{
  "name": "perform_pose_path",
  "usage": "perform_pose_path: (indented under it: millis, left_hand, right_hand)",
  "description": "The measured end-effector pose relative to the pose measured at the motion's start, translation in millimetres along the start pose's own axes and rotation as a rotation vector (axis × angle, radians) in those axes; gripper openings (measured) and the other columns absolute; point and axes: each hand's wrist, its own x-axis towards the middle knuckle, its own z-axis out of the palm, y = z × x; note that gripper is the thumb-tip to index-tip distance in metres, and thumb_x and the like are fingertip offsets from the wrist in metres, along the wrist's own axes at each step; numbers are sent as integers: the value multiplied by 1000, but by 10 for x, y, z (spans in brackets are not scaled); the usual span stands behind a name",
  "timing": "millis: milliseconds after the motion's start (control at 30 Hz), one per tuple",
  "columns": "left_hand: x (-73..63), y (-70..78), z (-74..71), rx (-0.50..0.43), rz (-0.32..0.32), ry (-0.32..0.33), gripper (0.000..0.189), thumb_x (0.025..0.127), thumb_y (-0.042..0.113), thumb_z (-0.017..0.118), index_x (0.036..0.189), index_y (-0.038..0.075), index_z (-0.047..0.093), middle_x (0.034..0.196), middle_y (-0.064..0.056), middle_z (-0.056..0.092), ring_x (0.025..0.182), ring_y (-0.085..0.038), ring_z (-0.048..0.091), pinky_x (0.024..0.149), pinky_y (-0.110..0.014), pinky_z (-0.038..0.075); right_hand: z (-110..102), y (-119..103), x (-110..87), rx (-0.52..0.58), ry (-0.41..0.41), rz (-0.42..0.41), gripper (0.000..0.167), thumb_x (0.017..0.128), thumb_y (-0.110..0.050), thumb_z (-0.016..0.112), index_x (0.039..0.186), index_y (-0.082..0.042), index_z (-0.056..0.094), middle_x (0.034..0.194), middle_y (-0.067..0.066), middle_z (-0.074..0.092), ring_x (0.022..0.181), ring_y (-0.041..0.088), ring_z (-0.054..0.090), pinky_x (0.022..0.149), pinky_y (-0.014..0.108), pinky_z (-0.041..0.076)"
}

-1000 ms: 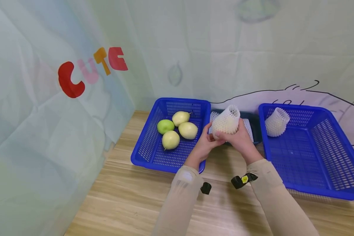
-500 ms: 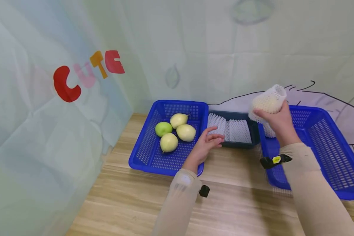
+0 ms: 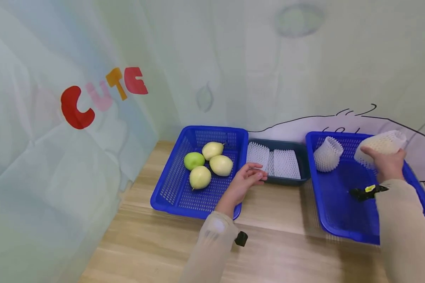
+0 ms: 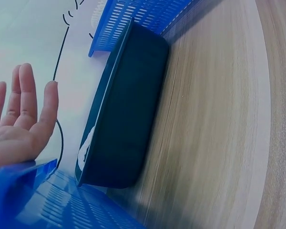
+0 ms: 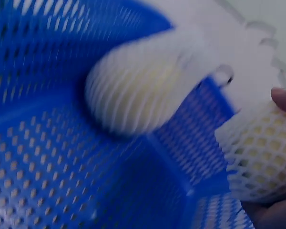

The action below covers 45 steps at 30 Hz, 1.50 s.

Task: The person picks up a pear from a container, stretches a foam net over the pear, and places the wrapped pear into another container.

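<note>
My right hand grips a pale pear in a white foam net sleeve over the back of the right blue basket. In the right wrist view the netted pear shows between thumb and fingers. A second netted pear rests in that basket's back left corner. My left hand, fingers loosely bent and holding nothing, hovers between the left blue basket and a dark green tray. Flat foam net sleeves lie in the tray.
Inside the left basket lie several pears, one of them a greener fruit. The wooden table extends in front of the baskets. A printed cloth hangs behind and to the left.
My right hand has carried the netted pear rightward, from above the tray to over the right basket. The left hand has let go of it and stays near the tray.
</note>
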Motion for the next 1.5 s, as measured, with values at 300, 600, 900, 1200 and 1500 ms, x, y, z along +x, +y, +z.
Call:
perform_pose_path:
  millis: [300, 600, 900, 1200, 1500]
  left_hand:
    - [-121, -64, -29, -8, 1, -6, 30, 93, -3, 47, 121, -12, 40, 108, -31, 56, 91, -19, 61, 90, -54, 42]
    - [-51, -42, -4, 9, 11, -27, 30, 93, -2, 47, 120, -12, 42, 106, -29, 57, 90, -15, 60, 91, -51, 42]
    - [-70, -5, 24, 18, -6, -30, 30, 93, 0, 48, 120, -10, 43, 107, -29, 57, 91, -14, 60, 90, -46, 44]
    - [-60, 5, 10, 17, 7, -28, 30, 93, -1, 47, 120, -12, 42, 106, -30, 56, 91, -15, 61, 90, -50, 43]
    - [-28, -7, -1, 23, 7, -27, 28, 93, -1, 47, 120, -10, 43, 106, -31, 56, 89, -13, 60, 90, -48, 44]
  right_hand:
    - [115, 470, 255, -133, -29, 8, 113, 78, -47, 67, 142, -14, -20, 151, 18, -5, 137, 36, 4, 109, 49, 13]
    - [151, 556, 430, -213, -22, -54, 107, 79, -39, 67, 141, -7, -14, 148, 23, 2, 135, 38, 11, 110, 44, 13]
    - [130, 663, 489, -301, -80, -125, 109, 79, -40, 67, 138, -2, -17, 145, 30, 1, 131, 45, 12, 108, 51, 13]
    - [114, 580, 443, -341, -87, -190, 111, 81, -37, 66, 139, 4, -20, 145, 32, -7, 134, 45, 0, 109, 50, 6]
    - [-14, 395, 415, 28, 73, -21, 104, 71, -49, 73, 141, -41, -4, 150, 0, 0, 138, 25, 3, 110, 44, 12]
